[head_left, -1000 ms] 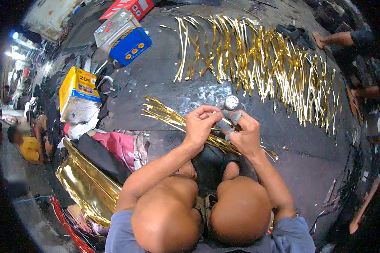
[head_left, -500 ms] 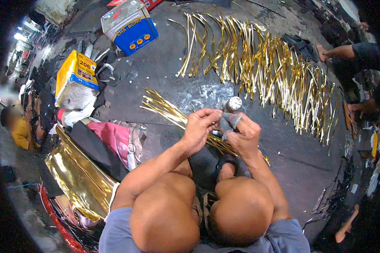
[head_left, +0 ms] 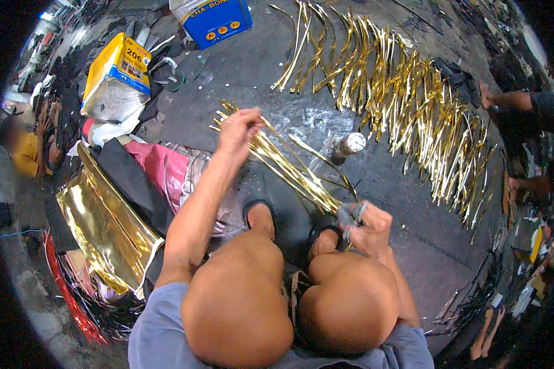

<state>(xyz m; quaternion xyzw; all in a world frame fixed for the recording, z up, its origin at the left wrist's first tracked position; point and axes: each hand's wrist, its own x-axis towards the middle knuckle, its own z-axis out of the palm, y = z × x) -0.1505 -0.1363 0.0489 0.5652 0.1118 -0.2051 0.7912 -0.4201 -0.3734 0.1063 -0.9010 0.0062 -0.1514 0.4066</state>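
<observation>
My left hand (head_left: 239,131) is closed in a pinch over the far end of a bundle of narrow gold strips (head_left: 280,163). A single gold strip (head_left: 286,145) runs from its fingertips down to the right. My right hand (head_left: 370,229), with grey wraps and a bit of red on its fingers, is curled near the bundle's close end above my right foot. Motion blurs its fingertips, so what they hold cannot be made out. Another loose gold strip (head_left: 317,152) lies beside the bundle, close to a white-topped can (head_left: 354,143).
Many gold strips (head_left: 406,104) lie spread in a wide row at far right. Yellow-blue (head_left: 116,74) and blue (head_left: 218,24) tins stand at far left. Gold sheet (head_left: 108,224), pink material (head_left: 154,163) and red strips (head_left: 64,289) lie at left. Other people sit at both sides.
My hands have moved apart: the left went up and left to the bundle's far end, the right came down and toward me. A strip now stretches from the left hand. The view has shifted slightly.
</observation>
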